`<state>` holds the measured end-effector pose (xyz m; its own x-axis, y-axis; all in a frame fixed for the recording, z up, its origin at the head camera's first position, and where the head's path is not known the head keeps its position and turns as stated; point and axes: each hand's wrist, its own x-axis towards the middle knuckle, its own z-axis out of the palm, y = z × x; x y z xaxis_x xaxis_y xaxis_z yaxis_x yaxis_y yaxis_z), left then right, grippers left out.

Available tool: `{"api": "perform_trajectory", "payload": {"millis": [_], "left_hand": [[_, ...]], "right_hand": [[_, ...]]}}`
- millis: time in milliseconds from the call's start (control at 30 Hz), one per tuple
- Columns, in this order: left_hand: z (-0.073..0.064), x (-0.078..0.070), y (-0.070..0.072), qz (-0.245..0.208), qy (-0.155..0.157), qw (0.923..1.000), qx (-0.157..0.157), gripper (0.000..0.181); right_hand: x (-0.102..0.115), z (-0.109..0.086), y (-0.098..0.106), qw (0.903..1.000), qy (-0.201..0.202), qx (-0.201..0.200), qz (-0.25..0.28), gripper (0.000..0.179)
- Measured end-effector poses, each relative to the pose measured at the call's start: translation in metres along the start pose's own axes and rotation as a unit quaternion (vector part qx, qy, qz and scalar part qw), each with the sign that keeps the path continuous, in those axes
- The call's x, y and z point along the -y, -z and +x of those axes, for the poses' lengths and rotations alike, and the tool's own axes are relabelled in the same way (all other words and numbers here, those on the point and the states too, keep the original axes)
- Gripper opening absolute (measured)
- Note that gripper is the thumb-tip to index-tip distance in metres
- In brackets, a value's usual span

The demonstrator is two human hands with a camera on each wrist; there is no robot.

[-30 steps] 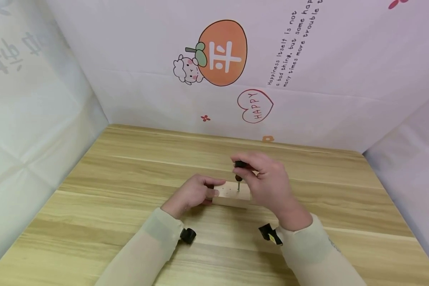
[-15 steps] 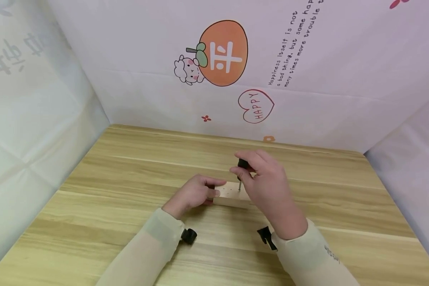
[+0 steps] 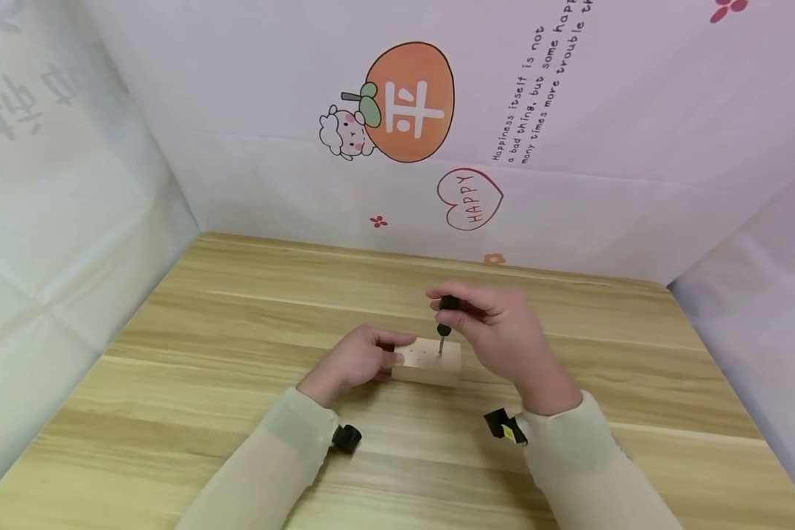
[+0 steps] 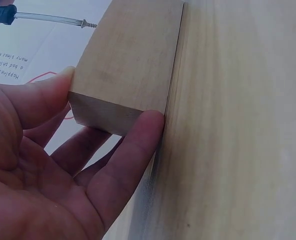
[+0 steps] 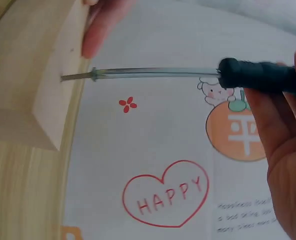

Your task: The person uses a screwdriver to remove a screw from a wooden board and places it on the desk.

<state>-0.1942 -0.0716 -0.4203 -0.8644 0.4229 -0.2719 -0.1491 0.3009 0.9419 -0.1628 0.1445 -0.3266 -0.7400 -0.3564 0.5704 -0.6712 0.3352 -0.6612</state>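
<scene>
A pale wooden block lies on the table, a few small holes in its top face. My left hand grips its left end, thumb on top and fingers around the end and far side. In my right hand, a screwdriver with a black handle is pinched between thumb and fingers, nearly upright over the block. Its shaft meets the head of a screw that stands in the block's top near the right end. Much of the screw's threaded length shows above the wood.
The wood-grain table reaches back to a white printed cloth, with more cloth at both sides. Black wrist cameras sit at both sleeve cuffs.
My right hand rolled round the screwdriver handle, then back with its fingers loosened a little. The screwdriver stays on the screw. My left hand and the block hold still.
</scene>
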Motion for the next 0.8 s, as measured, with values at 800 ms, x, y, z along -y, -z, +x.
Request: {"api": "perform_trajectory", "payload": {"millis": [800], "left_hand": [[-0.001,-0.001,0.001,0.004,-0.001,1.0000,-0.001,0.036]], "right_hand": [[0.007,-0.002,-0.012,0.9949,0.008,-0.099,0.020,0.030]]}}
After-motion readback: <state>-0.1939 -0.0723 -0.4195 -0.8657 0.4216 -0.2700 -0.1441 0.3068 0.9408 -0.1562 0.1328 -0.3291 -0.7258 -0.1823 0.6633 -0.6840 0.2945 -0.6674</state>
